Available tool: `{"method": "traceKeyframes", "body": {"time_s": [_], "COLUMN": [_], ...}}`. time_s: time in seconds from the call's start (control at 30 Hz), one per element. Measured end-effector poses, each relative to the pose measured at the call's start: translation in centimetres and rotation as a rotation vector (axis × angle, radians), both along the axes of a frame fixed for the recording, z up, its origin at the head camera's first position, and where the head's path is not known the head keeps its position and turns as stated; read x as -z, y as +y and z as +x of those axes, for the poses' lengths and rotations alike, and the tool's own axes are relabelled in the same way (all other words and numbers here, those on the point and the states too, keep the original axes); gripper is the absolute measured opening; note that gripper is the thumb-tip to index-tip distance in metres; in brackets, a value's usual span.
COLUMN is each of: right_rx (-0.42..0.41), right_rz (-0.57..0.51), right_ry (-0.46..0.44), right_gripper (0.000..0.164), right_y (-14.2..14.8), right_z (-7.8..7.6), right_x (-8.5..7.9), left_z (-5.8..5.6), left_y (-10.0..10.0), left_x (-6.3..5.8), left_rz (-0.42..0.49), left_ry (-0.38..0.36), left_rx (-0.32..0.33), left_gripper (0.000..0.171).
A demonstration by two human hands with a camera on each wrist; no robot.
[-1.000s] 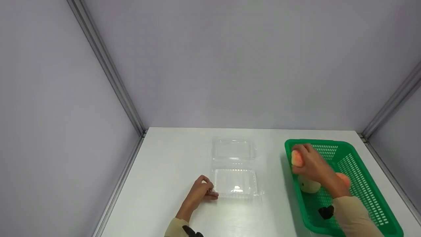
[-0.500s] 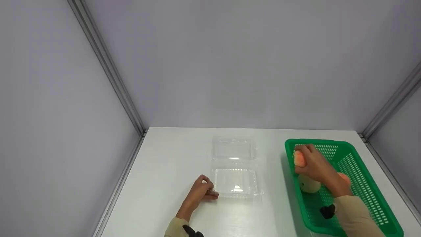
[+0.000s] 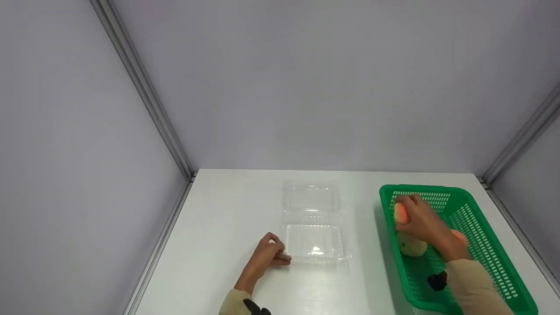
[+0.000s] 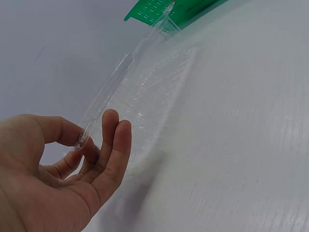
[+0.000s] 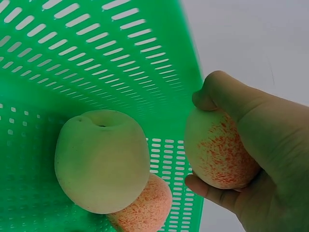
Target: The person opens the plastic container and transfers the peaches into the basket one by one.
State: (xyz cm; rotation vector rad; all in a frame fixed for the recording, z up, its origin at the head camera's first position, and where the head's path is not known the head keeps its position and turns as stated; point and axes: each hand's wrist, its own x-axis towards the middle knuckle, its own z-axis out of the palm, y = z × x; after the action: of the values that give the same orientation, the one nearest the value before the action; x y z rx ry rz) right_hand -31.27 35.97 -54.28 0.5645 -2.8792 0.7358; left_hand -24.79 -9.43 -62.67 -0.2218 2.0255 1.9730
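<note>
A clear plastic clamshell box [image 3: 313, 240] lies opened flat on the white table, its lid half [image 3: 310, 197] to the back. At the near left corner my left hand [image 3: 266, 253] pinches the box's rim between thumb and finger; the left wrist view shows the clear edge [image 4: 108, 87] tilted there. My right hand [image 3: 422, 221] grips a peach [image 5: 219, 150], yellowish with red speckles, over the left side of the green basket [image 3: 446, 189]. Below it in the basket sit a larger pale round fruit [image 5: 101, 162] and a second speckled peach [image 5: 145, 205], partly hidden behind the pale one.
The basket's slotted walls rise around the fruit, and it stands at the table's right side. Grey panels enclose the table [image 3: 227, 210] at the back [image 3: 332, 87], left and right. Between box and basket runs a strip of bare white tabletop.
My right hand has shifted a little right and nearer with the peach, further inside the basket's left rim. The left hand and the clamshell box stay in place.
</note>
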Motion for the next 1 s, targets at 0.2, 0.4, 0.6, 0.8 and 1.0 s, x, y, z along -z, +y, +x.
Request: {"method": "traceKeyframes", "body": {"time_s": [0.2,0.4,0.6,0.8,1.0], "right_rx": [0.002,-0.017,-0.023,-0.004,0.011], "right_rz": [0.008,0.012,0.011,0.031,0.047], "right_ry": [-0.023,-0.012,-0.022,-0.029,-0.052], "right_gripper": [0.066,0.064,0.061,0.06,0.062], "right_y": [0.0,0.1,0.1,0.0,-0.1], "right_z": [-0.1,-0.2,-0.3,-0.2,-0.2], "right_x": [0.6,1.1,1.3,1.7,1.7], "left_z": [0.1,0.2,0.2,0.2,0.1], "left_y": [-0.1,-0.1,-0.2,-0.1,-0.1], "left_x": [-0.1,-0.1,0.0,-0.2,-0.3], "left_rz": [0.004,0.026,0.02,0.012,0.006], "left_ry": [0.002,0.009,0.003,0.004,-0.006], "left_rx": [0.004,0.016,0.016,0.011,0.009], "left_gripper": [0.017,0.017,0.017,0.018,0.02]}}
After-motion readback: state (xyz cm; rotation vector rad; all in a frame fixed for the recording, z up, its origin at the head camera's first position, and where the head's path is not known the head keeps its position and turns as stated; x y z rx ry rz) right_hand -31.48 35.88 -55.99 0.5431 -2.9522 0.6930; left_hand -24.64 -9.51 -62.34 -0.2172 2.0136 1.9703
